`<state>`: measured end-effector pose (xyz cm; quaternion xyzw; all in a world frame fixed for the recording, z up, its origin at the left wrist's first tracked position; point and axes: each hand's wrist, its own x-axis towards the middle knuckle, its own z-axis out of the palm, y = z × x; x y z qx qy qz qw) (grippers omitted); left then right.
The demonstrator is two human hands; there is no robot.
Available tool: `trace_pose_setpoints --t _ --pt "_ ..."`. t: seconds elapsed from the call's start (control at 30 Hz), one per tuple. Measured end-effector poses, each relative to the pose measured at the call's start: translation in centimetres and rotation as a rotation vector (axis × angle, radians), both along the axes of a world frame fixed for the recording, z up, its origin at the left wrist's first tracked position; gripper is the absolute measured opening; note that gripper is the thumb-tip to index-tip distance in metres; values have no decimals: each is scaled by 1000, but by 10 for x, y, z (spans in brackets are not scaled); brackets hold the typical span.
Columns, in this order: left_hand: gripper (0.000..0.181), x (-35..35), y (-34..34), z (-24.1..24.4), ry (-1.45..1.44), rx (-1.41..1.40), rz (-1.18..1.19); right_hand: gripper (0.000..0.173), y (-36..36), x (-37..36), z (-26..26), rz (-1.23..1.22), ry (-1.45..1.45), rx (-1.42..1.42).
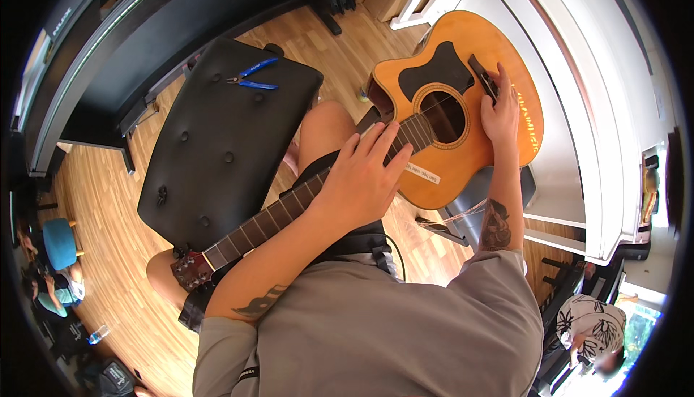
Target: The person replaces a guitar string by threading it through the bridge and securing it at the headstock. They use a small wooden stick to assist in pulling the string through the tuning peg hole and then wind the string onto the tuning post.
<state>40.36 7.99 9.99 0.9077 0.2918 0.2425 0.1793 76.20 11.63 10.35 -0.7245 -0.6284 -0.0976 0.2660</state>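
An acoustic guitar with an orange-brown top lies across my lap, its headstock at lower left. My left hand rests over the upper fretboard near the body, fingers spread. At the dark bridge, my right hand touches the top with thumb and fingers apart; whether a small part is between the fingertips is hidden. A thin string crosses the soundhole. Blue-handled cutting pliers lie open on a black tufted bench, with small dark pieces near its left edge.
Coppery loose strings hang below the guitar body, by a second black seat. A dark keyboard instrument stands at upper left, a white one at right. A blue stool and people are farther off, one in a patterned shirt.
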Motion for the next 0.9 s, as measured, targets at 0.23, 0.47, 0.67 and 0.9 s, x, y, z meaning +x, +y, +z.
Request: trace_pose_setpoints --t 0.23,0.47,0.67,0.9 --pt "64 -20 -3 0 58 11 15 68 -2 -11 -3 -18 -64 77" --pt "70 -60 -16 -1 49 -37 56 55 -9 -81 4 92 -94 22" --pt "68 -121 -47 -20 18 -23 224 47 -59 -233 -1 629 -90 -203" --pt "54 -187 -99 -26 56 22 465 45 -85 -318 -11 987 -30 -219"
